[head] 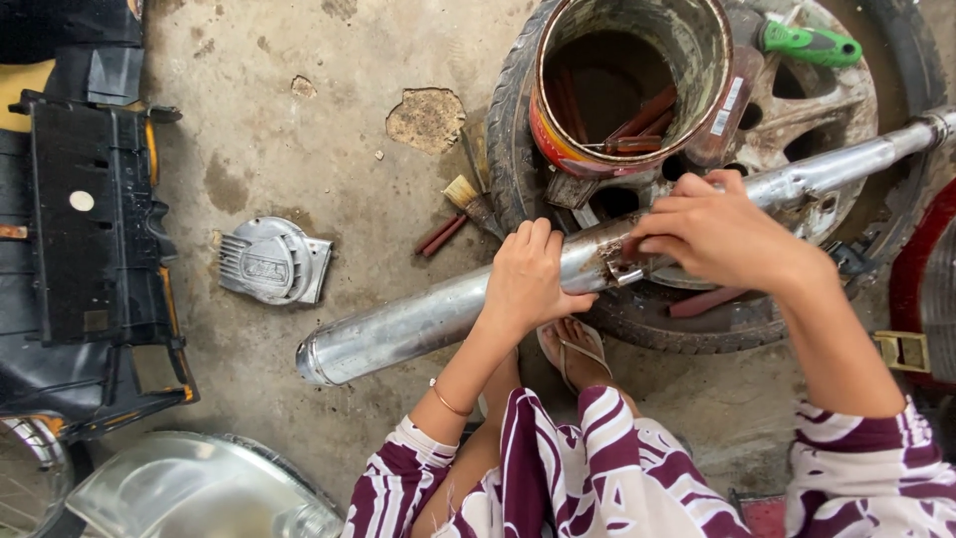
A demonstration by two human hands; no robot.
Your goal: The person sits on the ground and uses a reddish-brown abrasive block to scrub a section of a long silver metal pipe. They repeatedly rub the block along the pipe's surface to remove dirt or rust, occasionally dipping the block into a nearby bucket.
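Stained concrete floor (329, 149) under us. Long dull-silver exhaust pipe (418, 324) lies across old wheel with tyre (518, 130) — our left hand (528, 279) wrapped over it, right hand (717, 234) pinching its rusty bracket (622, 267). Risk: round pipe rolls off — grip shallow.

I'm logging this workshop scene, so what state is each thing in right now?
exhaust pipe: lying across the wheel, rusty at the middle
left hand: gripping the pipe
right hand: fingers pinched at the pipe's bracket
tin can: open, upright, tools inside
wheel: lying flat
screwdriver: resting on the wheel
engine cover: on the floor, detached
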